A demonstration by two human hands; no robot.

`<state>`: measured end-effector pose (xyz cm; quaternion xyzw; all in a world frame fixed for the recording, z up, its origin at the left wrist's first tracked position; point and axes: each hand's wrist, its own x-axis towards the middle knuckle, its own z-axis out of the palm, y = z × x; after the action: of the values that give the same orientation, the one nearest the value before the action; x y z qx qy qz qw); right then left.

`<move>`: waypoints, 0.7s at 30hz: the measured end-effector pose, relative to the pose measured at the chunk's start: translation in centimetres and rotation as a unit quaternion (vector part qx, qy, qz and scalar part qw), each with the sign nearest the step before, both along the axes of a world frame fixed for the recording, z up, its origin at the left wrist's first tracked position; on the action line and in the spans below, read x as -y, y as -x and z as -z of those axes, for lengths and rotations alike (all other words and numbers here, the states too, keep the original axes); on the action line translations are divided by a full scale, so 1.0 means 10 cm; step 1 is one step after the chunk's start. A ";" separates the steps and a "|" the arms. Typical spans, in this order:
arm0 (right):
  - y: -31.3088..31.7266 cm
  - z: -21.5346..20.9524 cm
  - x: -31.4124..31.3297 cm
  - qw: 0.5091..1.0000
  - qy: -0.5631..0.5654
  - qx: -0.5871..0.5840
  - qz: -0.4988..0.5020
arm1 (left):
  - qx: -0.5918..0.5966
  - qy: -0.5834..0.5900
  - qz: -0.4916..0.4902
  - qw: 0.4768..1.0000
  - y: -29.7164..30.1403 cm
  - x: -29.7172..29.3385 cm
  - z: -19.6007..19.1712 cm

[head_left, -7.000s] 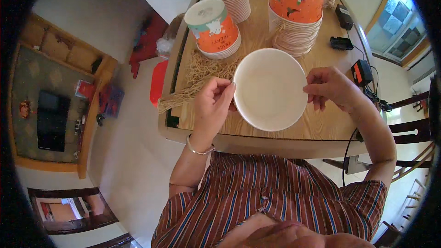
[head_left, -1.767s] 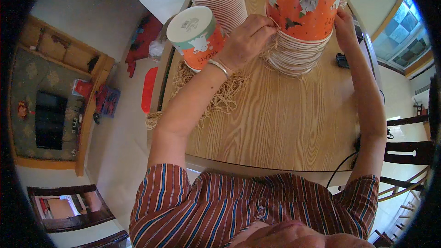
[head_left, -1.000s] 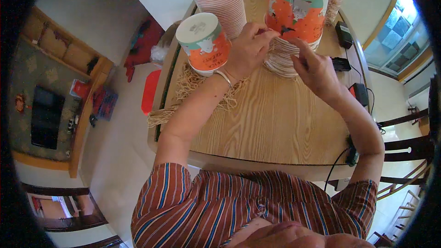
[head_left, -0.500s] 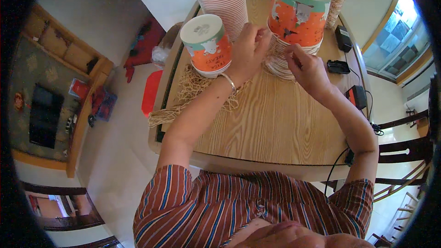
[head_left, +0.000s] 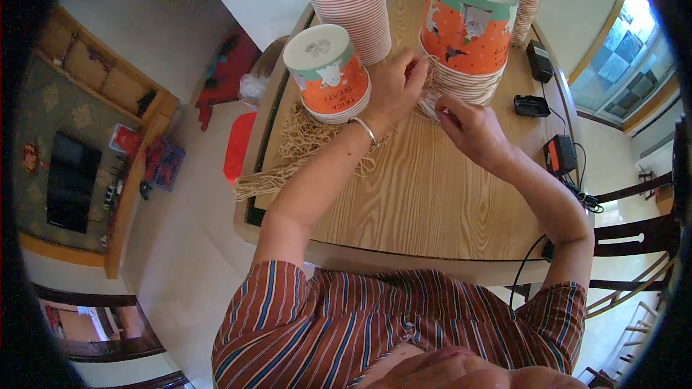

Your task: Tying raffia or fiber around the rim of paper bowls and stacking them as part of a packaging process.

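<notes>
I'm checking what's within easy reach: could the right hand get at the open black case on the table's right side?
Likely yes: the right hand is by the larger orange-and-green cup stack, and nothing seems to stand between the hand and the open black case.

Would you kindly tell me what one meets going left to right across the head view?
Television, red object, short orange cup stack, left hand, right hand, small black case, dark chair.
</notes>
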<state>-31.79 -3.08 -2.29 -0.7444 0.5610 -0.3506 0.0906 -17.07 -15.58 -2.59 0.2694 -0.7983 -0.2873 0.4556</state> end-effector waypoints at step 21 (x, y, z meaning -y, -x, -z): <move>-0.03 0.15 -0.09 0.994 -0.072 -0.079 -0.037 | -0.012 -0.017 -0.025 0.999 0.12 0.03 0.15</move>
<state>-31.53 -2.22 -3.84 -0.7816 0.5620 -0.2461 0.1126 -18.26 -15.91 -4.05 0.2930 -0.7810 -0.2925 0.4676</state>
